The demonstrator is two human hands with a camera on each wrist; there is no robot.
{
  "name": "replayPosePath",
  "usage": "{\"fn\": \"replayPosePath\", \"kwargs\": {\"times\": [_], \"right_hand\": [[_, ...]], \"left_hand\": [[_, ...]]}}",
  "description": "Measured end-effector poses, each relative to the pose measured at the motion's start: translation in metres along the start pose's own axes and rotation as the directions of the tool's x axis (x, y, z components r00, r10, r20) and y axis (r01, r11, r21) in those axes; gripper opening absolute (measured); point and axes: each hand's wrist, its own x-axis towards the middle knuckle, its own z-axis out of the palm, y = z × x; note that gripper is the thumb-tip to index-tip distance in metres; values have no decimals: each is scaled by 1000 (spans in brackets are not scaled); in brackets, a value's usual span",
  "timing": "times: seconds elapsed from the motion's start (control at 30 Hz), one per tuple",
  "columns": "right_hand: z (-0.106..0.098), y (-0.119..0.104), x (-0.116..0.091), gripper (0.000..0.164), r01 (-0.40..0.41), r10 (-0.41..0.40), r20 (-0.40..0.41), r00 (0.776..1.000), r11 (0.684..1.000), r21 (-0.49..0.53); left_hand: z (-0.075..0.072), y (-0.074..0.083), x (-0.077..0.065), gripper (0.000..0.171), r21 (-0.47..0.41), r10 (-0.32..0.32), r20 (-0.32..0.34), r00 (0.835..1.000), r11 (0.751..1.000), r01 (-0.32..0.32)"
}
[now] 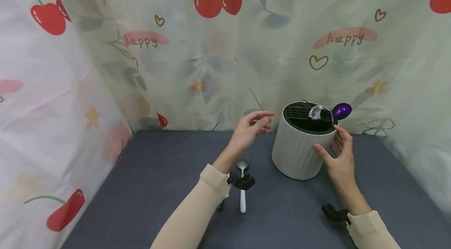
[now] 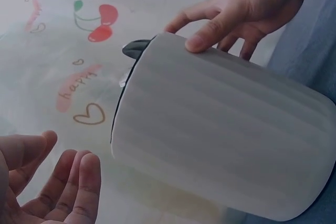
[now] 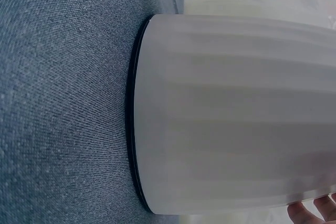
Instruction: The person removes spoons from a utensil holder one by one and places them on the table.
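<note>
A pale ribbed utensil holder [image 1: 299, 155] with a dark slotted top stands at the right of the table. A shiny purple spoon [image 1: 341, 111] and a silvery, glossy piece [image 1: 316, 112] stick up from its top. My right hand [image 1: 340, 159] rests against the holder's right side, thumb on the wall and fingers near the rim. In the left wrist view that thumb [image 2: 198, 43] touches the ribbed wall. My left hand [image 1: 251, 127] hovers left of the rim, apart from it, fingers loosely bent and holding nothing.
A spoon with a white handle [image 1: 243, 202] lies on the dark grey table [image 1: 169, 170], partly behind the left wrist's black strap [image 1: 241, 181]. Beside it a dark item [image 1: 220, 206] is mostly hidden by the left sleeve. A printed curtain [image 1: 232, 61] hangs behind.
</note>
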Motion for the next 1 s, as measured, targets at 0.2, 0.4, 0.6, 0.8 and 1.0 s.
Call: {"fn": "replayPosePath", "kwargs": {"times": [0.2,0.4,0.6,0.8,1.0], "right_hand": [[1,-1,1,83,10,-10,1,1000,1000,2],[2,-1,0,82,2,-2,3,1000,1000,3],[1,-1,1,82,-1,1,-3,1000,1000,-4],[0,-1,1,82,1,-1,10,1000,1000,-3],[0,-1,1,81,-1,1,14,1000,1000,-10]], "left_hand": [[6,7,4,32,7,7,20,1000,1000,-7],[16,14,7,32,-14,22,39,999,1000,-22],[28,21,15,33,-43,40,67,997,998,-37],[41,26,26,32,-55,50,81,995,997,-45],[57,28,35,31,-49,52,115,992,998,-46]]}}
